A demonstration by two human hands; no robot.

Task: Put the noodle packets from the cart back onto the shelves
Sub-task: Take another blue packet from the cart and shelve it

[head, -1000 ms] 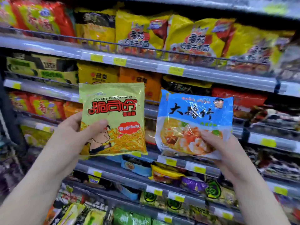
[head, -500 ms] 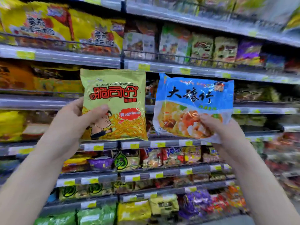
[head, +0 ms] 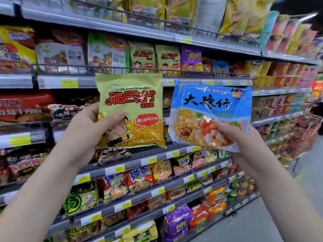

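Observation:
My left hand (head: 87, 126) grips a yellow-green noodle packet (head: 132, 102) with red lettering and a cartoon figure, held upright in front of the shelves. My right hand (head: 244, 142) holds a blue and white noodle packet (head: 209, 105) by its lower right corner, tilted slightly. The two packets are side by side, almost touching. On the shelf just above, behind a wire rail, stand matching yellow-green packets (head: 153, 58) beside a purple one (head: 191, 58). A red cart (head: 307, 130) shows blurred at the far right.
Grey shelves (head: 122, 25) with yellow price tags run from left to far right, packed with noodle packets on several levels. The aisle floor (head: 262, 220) lies at the lower right.
The view has swung right along the shelves; different packets are behind my hands now. Both hands still hold their packets the same way, raised a little nearer the shelf with the matching packets.

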